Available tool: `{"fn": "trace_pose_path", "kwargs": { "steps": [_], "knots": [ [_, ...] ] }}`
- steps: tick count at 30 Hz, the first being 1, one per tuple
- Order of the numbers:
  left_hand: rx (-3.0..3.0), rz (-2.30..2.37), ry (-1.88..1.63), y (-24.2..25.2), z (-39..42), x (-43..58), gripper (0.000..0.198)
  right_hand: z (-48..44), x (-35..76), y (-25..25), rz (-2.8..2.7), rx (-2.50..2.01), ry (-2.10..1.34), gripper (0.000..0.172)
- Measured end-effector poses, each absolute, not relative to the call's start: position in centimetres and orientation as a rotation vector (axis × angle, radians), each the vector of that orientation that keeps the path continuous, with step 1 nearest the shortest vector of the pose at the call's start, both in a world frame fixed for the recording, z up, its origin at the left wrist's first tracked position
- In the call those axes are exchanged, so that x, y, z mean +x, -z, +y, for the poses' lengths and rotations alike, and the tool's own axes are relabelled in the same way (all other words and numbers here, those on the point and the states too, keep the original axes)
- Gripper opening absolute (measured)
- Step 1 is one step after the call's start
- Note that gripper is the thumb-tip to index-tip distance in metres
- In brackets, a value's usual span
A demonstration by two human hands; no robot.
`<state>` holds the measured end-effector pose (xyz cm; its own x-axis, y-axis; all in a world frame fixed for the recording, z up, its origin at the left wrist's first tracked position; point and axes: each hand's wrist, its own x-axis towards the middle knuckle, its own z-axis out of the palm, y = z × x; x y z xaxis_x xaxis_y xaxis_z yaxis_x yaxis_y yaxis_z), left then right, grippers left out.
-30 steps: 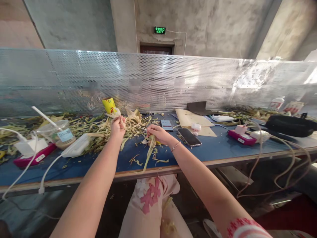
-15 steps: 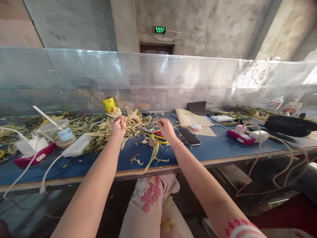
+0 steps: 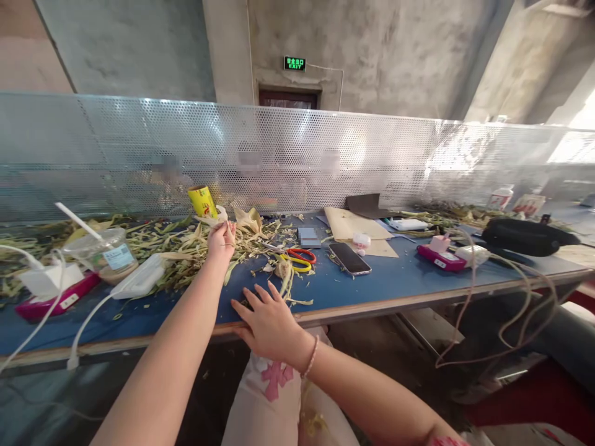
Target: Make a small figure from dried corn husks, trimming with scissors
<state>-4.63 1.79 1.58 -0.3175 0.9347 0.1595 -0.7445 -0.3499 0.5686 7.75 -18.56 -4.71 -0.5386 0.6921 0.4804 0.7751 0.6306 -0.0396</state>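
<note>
My left hand (image 3: 220, 238) is stretched out over a heap of pale corn husks (image 3: 186, 244) on the blue table (image 3: 372, 288), its fingers pinched on a husk strip. My right hand (image 3: 266, 320) lies flat and spread on the table's near edge, holding nothing, just in front of a loose husk strip (image 3: 284, 286). Red and yellow scissors (image 3: 297, 259) lie a little beyond that hand.
A plastic cup with a straw (image 3: 105, 251), white chargers and cables (image 3: 134, 280) sit at left. A yellow tube (image 3: 201, 201), a phone (image 3: 349, 257), brown paper (image 3: 348, 223), a pink device (image 3: 440, 257) and a black bag (image 3: 525, 234) lie further along. A perforated metal screen (image 3: 297, 155) backs the table.
My right hand let go of the husk strip, rose toward the scissors, then drew back to the table's near edge and flattened. My left hand stayed in place. The view shifted slightly.
</note>
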Motion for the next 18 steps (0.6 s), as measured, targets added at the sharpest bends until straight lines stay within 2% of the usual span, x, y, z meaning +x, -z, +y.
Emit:
{"fn": "trace_pose_path", "kwargs": {
  "steps": [7, 12, 15, 18],
  "knots": [
    [0.57, 0.456, -1.886, -1.6, 1.8, -4.6, 0.024, -20.7, 11.2, 7.1, -2.183, -1.399, 0.28, 0.053],
    [0.559, 0.486, -1.881, -1.6, 1.9, -4.8, 0.024, -22.7, 14.9, 9.4, -2.04, -1.495, 0.508, 0.049],
    [0.552, 0.508, -1.883, -1.6, 1.9, -4.9, 0.023, -24.3, 18.7, 13.4, -1.887, -1.611, 0.637, 0.053],
    [0.562, 0.515, -1.888, -1.7, 1.8, -4.7, 0.023, -26.3, 23.0, 20.7, -1.737, -1.747, 0.663, 0.052]
  ]
}}
